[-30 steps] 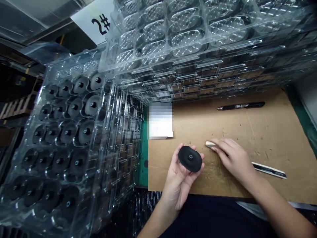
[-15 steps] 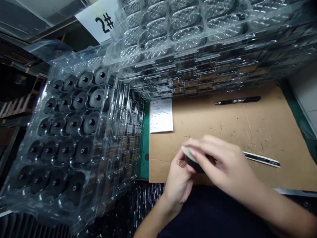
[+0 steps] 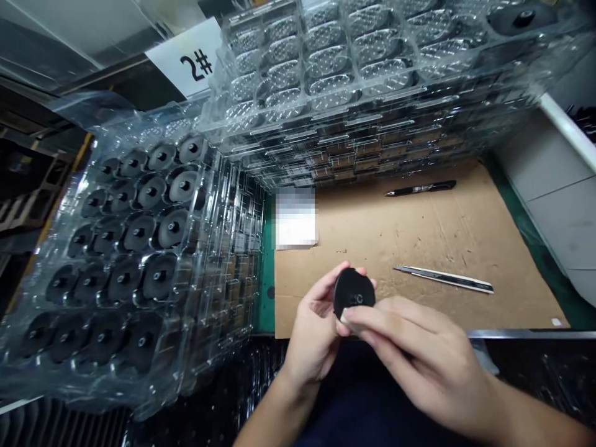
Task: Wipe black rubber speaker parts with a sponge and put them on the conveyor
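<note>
My left hand (image 3: 311, 332) holds a black, rounded disc-like part (image 3: 354, 287) by its rim, the flat dark face turned up toward me. Faint pale marks show on that face. My right hand (image 3: 414, 347) is closed, thumb and fingers pinched at the part's lower edge. A small whitish spot shows at those fingertips; I cannot tell whether it is a separate piece. Left of my hands, a clear plastic tray (image 3: 186, 261) holds rows of black rounded parts (image 3: 173, 227), each with a short stud in the middle.
Cardboard (image 3: 358, 230) covers the green work surface (image 3: 265, 310). On it lie a black pen (image 3: 421, 188), a slim cutter knife (image 3: 444, 278) and a paper slip (image 3: 297, 226), blurred out. Stacked clear trays (image 3: 354, 133) form a wall behind. A "2#" sign (image 3: 189, 59) stands at back left.
The part has been tilted so its dark face shows fully. My right fingers have moved from over its top to its lower edge. The view has shifted slightly, uncovering more of the knife.
</note>
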### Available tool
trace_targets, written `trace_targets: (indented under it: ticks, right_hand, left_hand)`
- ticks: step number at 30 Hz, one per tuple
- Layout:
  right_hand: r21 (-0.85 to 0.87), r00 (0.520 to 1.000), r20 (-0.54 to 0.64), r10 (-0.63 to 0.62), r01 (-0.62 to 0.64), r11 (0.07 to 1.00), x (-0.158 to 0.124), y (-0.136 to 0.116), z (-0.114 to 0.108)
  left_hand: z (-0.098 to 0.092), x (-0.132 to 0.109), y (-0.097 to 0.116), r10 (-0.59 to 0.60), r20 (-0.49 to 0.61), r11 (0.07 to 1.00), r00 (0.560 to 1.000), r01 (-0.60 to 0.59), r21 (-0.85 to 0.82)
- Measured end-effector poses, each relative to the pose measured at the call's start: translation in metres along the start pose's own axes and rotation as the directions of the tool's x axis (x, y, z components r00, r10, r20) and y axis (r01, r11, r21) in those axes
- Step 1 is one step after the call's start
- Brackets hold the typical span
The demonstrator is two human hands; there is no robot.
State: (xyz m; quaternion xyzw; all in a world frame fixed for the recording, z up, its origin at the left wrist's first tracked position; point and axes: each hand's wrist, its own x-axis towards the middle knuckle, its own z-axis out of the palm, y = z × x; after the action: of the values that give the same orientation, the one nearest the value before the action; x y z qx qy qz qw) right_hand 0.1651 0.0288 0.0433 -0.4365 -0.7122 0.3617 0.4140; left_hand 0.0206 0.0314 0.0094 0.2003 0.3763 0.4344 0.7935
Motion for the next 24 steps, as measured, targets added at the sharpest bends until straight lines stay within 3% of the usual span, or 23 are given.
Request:
trace_targets:
  ticks: [2, 4, 7, 9, 11, 15, 17, 20, 22, 24]
  right_hand:
    - [0.008, 0.996, 0.078, 0.045, -0.046, 0.999, 0.0, -0.003, -0.004]
    - [-0.064, 0.999, 0.011, 0.031, -0.03, 0.997, 0.002, -0.005, -0.007]
    - [-0.13, 0.992, -0.072, -0.1, 0.09, 0.987, -0.004, -0.006, -0.01]
    - [-0.087, 0.991, 0.029, -0.132, 0.134, 0.987, -0.017, -0.004, -0.014]
    - [-0.081, 0.991, 0.107, -0.078, 0.087, 0.993, -0.031, -0.002, -0.02]
    - [-0.306, 0.997, -0.075, 0.006, -0.028, 0.952, -0.037, -0.004, -0.028]
    - [-0.357, 0.988, -0.099, -0.116, 0.073, 0.931, -0.026, -0.005, -0.029]
    - [-0.17, 0.945, 0.031, -0.327, 0.327, 0.93, -0.009, -0.002, -0.03]
    - [-0.114, 0.956, 0.096, -0.278, 0.288, 0.951, -0.004, 0.0, -0.03]
    - [-0.252, 0.987, 0.064, -0.145, 0.157, 0.955, -0.005, -0.002, -0.028]
  left_hand:
    - [0.001, -0.002, -0.002, 0.005, -0.014, 1.0, 1.0, -0.005, -0.002]
    - [0.004, -0.005, -0.005, -0.01, -0.018, 1.0, 1.0, 0.01, 0.008]
    - [0.009, -0.009, -0.004, -0.027, -0.001, 1.0, 1.0, 0.027, 0.013]
    - [0.01, -0.012, 0.0, -0.021, 0.013, 1.0, 1.0, 0.021, -0.007]
    - [0.011, -0.015, 0.003, -0.014, 0.027, 0.999, 1.0, 0.015, -0.031]
    - [0.017, -0.019, 0.002, -0.063, 0.026, 0.997, 0.998, 0.064, -0.045]
    - [0.022, -0.021, -0.001, -0.124, 0.028, 0.991, 0.992, 0.125, -0.046]
    - [0.026, -0.024, -0.003, -0.198, 0.011, 0.98, 0.98, 0.198, -0.005]
    - [0.026, -0.026, -0.003, -0.195, -0.004, 0.981, 0.981, 0.195, 0.017]
    - [0.025, -0.026, -0.003, -0.165, -0.016, 0.986, 0.986, 0.165, 0.017]
